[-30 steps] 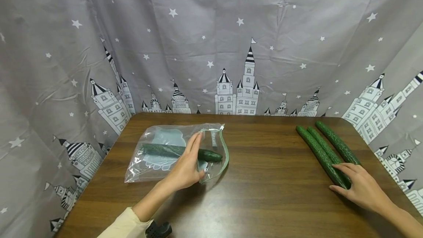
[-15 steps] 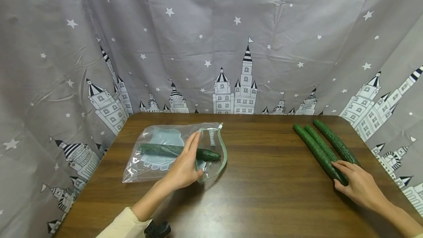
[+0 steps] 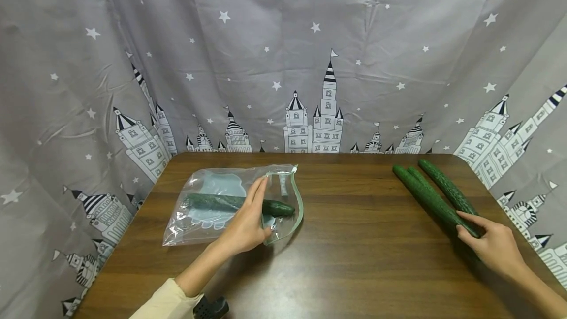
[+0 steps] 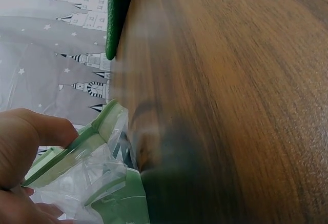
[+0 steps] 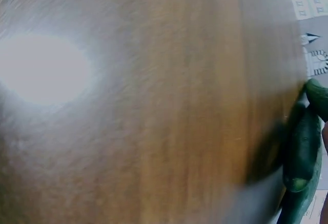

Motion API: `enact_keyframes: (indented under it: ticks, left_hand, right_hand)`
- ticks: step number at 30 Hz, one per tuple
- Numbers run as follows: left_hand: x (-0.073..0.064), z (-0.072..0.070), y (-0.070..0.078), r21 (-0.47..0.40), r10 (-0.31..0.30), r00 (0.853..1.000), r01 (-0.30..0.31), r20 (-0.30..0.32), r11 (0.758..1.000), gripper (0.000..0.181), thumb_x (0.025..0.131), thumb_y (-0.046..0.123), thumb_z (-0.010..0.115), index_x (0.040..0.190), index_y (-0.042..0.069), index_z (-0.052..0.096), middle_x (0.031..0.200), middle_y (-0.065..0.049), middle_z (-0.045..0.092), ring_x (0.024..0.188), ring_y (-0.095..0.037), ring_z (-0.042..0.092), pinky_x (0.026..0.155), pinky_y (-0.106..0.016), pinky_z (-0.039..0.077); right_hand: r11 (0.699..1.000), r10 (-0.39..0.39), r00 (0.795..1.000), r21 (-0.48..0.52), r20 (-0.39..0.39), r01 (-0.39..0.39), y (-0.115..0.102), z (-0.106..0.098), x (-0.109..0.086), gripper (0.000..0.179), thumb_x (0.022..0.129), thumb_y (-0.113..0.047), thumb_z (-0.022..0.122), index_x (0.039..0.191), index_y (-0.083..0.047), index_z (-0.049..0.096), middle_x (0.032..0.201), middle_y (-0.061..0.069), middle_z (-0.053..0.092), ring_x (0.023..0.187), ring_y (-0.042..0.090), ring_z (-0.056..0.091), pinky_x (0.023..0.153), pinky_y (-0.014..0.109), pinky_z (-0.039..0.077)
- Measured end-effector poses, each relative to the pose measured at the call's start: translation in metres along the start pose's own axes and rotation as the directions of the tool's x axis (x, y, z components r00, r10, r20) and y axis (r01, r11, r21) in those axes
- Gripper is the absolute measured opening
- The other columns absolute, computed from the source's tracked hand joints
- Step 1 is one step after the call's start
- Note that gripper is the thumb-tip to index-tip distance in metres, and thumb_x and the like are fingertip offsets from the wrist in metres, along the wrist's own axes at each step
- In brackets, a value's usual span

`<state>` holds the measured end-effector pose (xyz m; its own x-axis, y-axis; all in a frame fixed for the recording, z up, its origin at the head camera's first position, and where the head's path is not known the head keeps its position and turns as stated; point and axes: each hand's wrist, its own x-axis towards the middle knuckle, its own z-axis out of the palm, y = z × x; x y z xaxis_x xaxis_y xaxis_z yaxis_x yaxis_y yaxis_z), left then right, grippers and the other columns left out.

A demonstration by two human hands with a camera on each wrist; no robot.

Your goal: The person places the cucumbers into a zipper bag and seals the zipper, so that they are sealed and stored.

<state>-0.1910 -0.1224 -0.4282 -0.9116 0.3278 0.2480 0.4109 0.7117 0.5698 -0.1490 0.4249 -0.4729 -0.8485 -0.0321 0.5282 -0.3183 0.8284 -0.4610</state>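
Note:
My left hand (image 3: 245, 223) holds the green-edged mouth of a clear zip bag (image 3: 181, 228), pale blue print on it. Inside the bag lies one cucumber (image 3: 279, 207), its tip towards the mouth. The left wrist view shows the green rim (image 4: 120, 198) spread apart beside the fingers. On the right, my right hand (image 3: 496, 245) grips the near end of a long cucumber (image 3: 429, 196), which slants over a second cucumber (image 3: 414, 174) and largely hides it. A third cucumber (image 3: 447, 183) lies just to their right. Cucumber ends (image 5: 300, 157) show at the edge of the right wrist view.
Both hands work over a brown wooden table (image 3: 354, 240). Behind it and along its sides hangs a grey curtain (image 3: 248, 63) printed with castles and stars. A dark strap piece (image 3: 211, 306) sits by the left sleeve (image 3: 168, 302).
My right hand has closed on the near end of the left-hand cucumber and shifted it to the right, over its neighbour. The left hand and the bag keep their place.

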Motion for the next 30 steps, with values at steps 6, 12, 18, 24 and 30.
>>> enact_keyframes:
  ticks: [6, 12, 18, 24, 30]
  left_hand:
    - [-0.001, -0.001, 0.0, 0.004, -0.01, 1.0, 0.01, -0.002, 1.0, 0.126, 0.063, -0.01, 0.085, 0.165, 0.006, 0.013, 0.169, -0.016, 0.016, 0.111, -0.037, 0.059, 0.066, -0.035, 0.053]
    - [-0.001, -0.002, 0.0, -0.006, -0.006, 1.0, 0.006, -0.005, 1.0, 0.125, 0.062, -0.01, 0.084, 0.165, 0.003, 0.013, 0.168, -0.017, 0.016, 0.116, -0.039, 0.057, 0.067, -0.037, 0.054]
    - [-0.001, -0.002, 0.0, -0.01, -0.012, 1.0, 0.012, 0.0, 1.0, 0.125, 0.063, -0.01, 0.084, 0.165, 0.005, 0.013, 0.169, -0.016, 0.015, 0.12, -0.039, 0.056, 0.07, -0.038, 0.055]
    - [-0.001, -0.003, 0.0, -0.017, -0.012, 1.0, 0.012, 0.002, 1.0, 0.126, 0.064, -0.01, 0.084, 0.166, 0.005, 0.012, 0.169, -0.016, 0.015, 0.114, -0.038, 0.058, 0.066, -0.036, 0.053]
    - [-0.001, -0.003, -0.001, -0.017, -0.002, 1.0, 0.002, -0.003, 1.0, 0.126, 0.064, -0.009, 0.085, 0.165, 0.005, 0.012, 0.169, -0.016, 0.015, 0.114, -0.038, 0.058, 0.068, -0.036, 0.053]
  right_hand:
    - [0.903, 0.316, 0.946, 0.283, 0.07, -0.322, -0.003, -0.014, 0.011, 0.026, 0.095, -0.013, 0.076, 0.121, -0.011, 0.079, 0.072, -0.02, 0.067, 0.064, -0.006, 0.057, 0.054, 0.014, 0.043]
    - [0.362, 0.454, 0.882, 0.878, 0.127, -0.313, -0.008, -0.018, 0.027, 0.027, 0.094, 0.01, 0.067, 0.105, -0.009, 0.082, 0.082, 0.0, 0.066, 0.078, 0.016, 0.075, 0.068, 0.022, 0.058]
    - [0.207, 0.429, 0.896, 0.953, 0.117, -0.223, -0.019, -0.018, 0.038, 0.028, 0.093, 0.019, 0.061, 0.105, 0.002, 0.08, 0.073, 0.009, 0.05, 0.081, 0.023, 0.076, 0.076, 0.029, 0.057]
    - [0.149, 0.392, 0.909, 0.965, 0.142, -0.215, -0.03, -0.018, 0.048, 0.027, 0.094, 0.019, 0.059, 0.108, 0.006, 0.078, 0.079, 0.012, 0.056, 0.085, 0.024, 0.076, 0.079, 0.029, 0.056]
    - [0.166, 0.347, 0.925, 0.961, 0.155, -0.223, -0.04, -0.016, 0.057, 0.028, 0.095, 0.018, 0.058, 0.11, 0.006, 0.077, 0.084, 0.012, 0.058, 0.088, 0.023, 0.076, 0.079, 0.03, 0.057]
